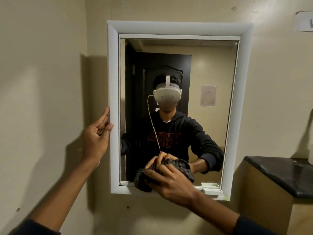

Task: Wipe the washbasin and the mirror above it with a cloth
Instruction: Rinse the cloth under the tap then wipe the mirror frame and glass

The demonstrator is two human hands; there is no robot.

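Head view, cloth (183,167) bunched under right-hand fingers (162,168), against mirror (211,133) bottom

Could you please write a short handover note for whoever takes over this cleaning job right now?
Left hand: open, resting against the left edge of the mirror's frame, steadying it.
Right hand: shut on the cloth, pressing it to the mirror at the bottom edge, left of the small white holder on the sill.
Done: cannot tell how much glass is already wiped; no clear streaks show.
Left: finish the mirror. The washbasin is out of view, so check it and wipe if needed.
Nearby: dark counter to the right.
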